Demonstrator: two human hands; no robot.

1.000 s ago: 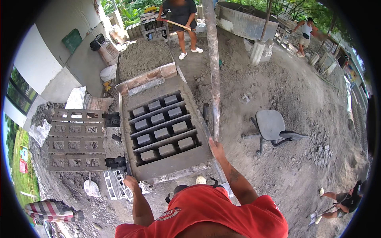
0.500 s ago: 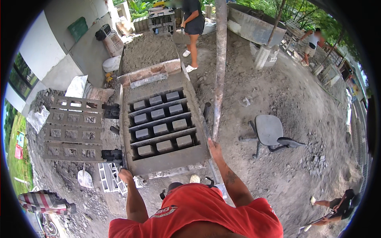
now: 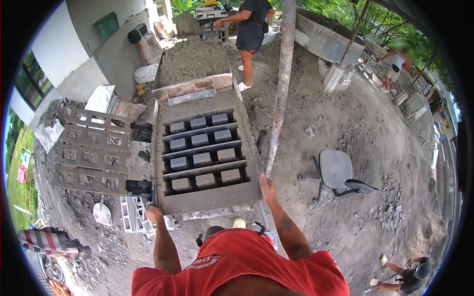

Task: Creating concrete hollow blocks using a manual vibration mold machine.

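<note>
In front of me lies a concrete-block mould (image 3: 207, 197), its steel frame smeared with grey mix. Rows of dark rectangular cores (image 3: 202, 158) stand between its dividers, with deep gaps around them. My left hand (image 3: 154, 214) is closed around a bar at the near left corner. My right hand (image 3: 268, 190) is closed at the near right side, apparently around the side bar; its fingertips overlap the foot of a rusty pole (image 3: 280, 98). A hinged grid plate (image 3: 91, 155) with square openings lies folded out to the left on black hinges (image 3: 139, 187).
Behind the mould sits a trough (image 3: 192, 85) heaped with grey mix. To the right stands a grey chair (image 3: 335, 168). Hollow blocks (image 3: 133, 214) and a shovel blade (image 3: 102, 214) lie at left. A person (image 3: 252, 29) stands beyond; others are farther right.
The whole view has shifted slightly. The person behind the trough now reaches an arm leftward. My hands stay in the same places on the mould, and its cores look unchanged.
</note>
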